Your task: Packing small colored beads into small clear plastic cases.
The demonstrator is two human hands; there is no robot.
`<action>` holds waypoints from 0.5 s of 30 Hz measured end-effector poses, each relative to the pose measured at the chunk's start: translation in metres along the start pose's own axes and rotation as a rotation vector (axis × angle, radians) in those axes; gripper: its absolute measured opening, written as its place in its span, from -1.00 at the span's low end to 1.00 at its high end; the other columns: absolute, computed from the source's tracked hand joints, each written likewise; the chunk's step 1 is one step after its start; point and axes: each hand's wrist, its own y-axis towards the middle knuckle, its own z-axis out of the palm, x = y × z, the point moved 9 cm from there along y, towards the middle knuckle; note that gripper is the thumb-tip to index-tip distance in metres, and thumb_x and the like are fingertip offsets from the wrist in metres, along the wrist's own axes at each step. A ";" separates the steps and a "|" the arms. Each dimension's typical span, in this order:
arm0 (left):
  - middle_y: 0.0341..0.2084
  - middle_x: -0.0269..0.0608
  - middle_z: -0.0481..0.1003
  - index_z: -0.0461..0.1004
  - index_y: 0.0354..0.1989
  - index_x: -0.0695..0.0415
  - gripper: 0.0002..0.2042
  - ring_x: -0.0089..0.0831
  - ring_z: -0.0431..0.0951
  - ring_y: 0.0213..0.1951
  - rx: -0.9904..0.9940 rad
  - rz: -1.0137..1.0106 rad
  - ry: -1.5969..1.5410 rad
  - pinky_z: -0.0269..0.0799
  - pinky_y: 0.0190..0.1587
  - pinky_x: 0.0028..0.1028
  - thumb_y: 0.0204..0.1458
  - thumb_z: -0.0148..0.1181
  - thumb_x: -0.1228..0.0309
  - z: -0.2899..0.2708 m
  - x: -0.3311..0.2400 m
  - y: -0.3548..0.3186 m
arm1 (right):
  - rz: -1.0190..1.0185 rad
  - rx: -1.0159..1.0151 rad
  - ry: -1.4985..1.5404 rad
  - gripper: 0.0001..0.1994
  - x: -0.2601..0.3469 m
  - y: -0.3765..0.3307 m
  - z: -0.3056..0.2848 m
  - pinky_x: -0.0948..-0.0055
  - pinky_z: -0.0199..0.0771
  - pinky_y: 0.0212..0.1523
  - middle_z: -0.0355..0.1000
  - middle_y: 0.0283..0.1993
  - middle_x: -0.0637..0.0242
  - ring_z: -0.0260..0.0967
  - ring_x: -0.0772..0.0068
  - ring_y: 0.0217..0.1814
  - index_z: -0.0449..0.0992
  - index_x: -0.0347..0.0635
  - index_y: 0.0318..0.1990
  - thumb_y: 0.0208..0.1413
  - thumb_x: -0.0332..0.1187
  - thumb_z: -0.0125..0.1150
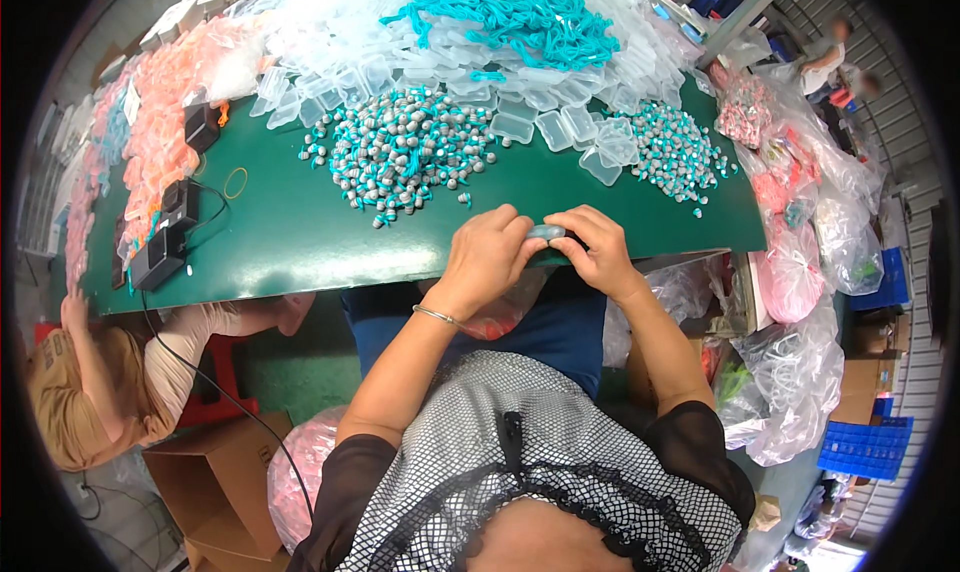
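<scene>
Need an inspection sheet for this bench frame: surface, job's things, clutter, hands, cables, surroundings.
Surface: green table, far half buried under stock.
Job's things: small clear case pinched between both hands at the near edge; pile of grey-and-teal earplugs ahead, smaller pile to the right; empty clear cases; teal cords.
Clutter: orange-filled bags on the left, black boxes, a rubber band.
Hands: left hand and right hand both closed on the case.
Cables: black cable drops off the table's left edge.
Surroundings: seated person at left, cardboard box, plastic bags, blue crates at right.
</scene>
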 end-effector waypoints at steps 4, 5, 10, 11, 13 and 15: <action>-0.39 -0.18 0.42 0.52 -0.20 0.14 -0.76 -0.18 0.48 -0.34 -0.064 0.043 0.132 0.37 -0.31 -0.22 0.00 0.33 0.33 -0.016 -0.008 -0.006 | -0.091 0.202 0.065 -0.74 0.003 0.028 0.000 0.22 0.44 -0.03 0.55 -0.17 0.17 0.46 0.14 -0.06 0.59 -0.25 -0.15 -0.02 -0.38 0.37; -0.38 -0.19 0.42 0.54 -0.20 0.12 -0.76 -0.19 0.47 -0.34 -0.081 0.071 0.185 0.36 -0.32 -0.22 -0.01 0.34 0.33 -0.022 -0.011 -0.009 | -0.198 0.118 -0.044 -0.64 0.002 0.038 -0.009 0.18 0.40 0.02 0.54 -0.10 0.18 0.45 0.10 -0.02 0.57 -0.22 -0.08 -0.03 -0.27 0.40; -0.33 -0.22 0.45 0.56 -0.18 0.08 -0.78 -0.20 0.48 -0.32 -0.038 0.075 0.276 0.36 -0.30 -0.24 -0.02 0.34 0.38 -0.040 -0.016 -0.017 | 0.122 -0.248 -0.884 -0.49 -0.040 0.075 -0.034 -0.01 0.15 0.20 0.44 0.10 0.24 0.33 0.12 0.16 0.52 -0.12 0.06 -0.08 -0.20 0.44; -0.32 -0.20 0.46 0.56 -0.17 0.09 -0.78 -0.19 0.49 -0.31 -0.074 0.072 0.219 0.39 -0.29 -0.23 -0.01 0.32 0.41 -0.046 -0.014 -0.019 | 0.121 -0.251 -0.881 -0.49 -0.045 0.076 -0.032 -0.01 0.15 0.20 0.44 0.10 0.24 0.33 0.12 0.16 0.52 -0.12 0.06 -0.08 -0.20 0.44; -0.31 -0.18 0.47 0.55 -0.16 0.10 -0.78 -0.17 0.51 -0.30 -0.113 0.063 0.164 0.41 -0.28 -0.23 -0.01 0.31 0.44 -0.052 -0.009 -0.019 | 0.128 -0.198 -0.818 -0.50 -0.056 0.077 -0.025 -0.18 0.06 0.19 0.42 0.11 0.27 0.25 0.17 0.23 0.52 -0.09 0.05 -0.09 -0.21 0.47; -0.30 -0.15 0.49 0.55 -0.15 0.12 -0.80 -0.14 0.54 -0.28 -0.205 -0.064 0.180 0.45 -0.29 -0.23 0.02 0.27 0.47 -0.061 0.011 -0.012 | 0.102 -0.162 -0.809 -0.51 -0.059 0.077 -0.022 -0.12 0.07 0.20 0.43 0.10 0.28 0.28 0.18 0.20 0.52 -0.09 0.06 -0.08 -0.23 0.45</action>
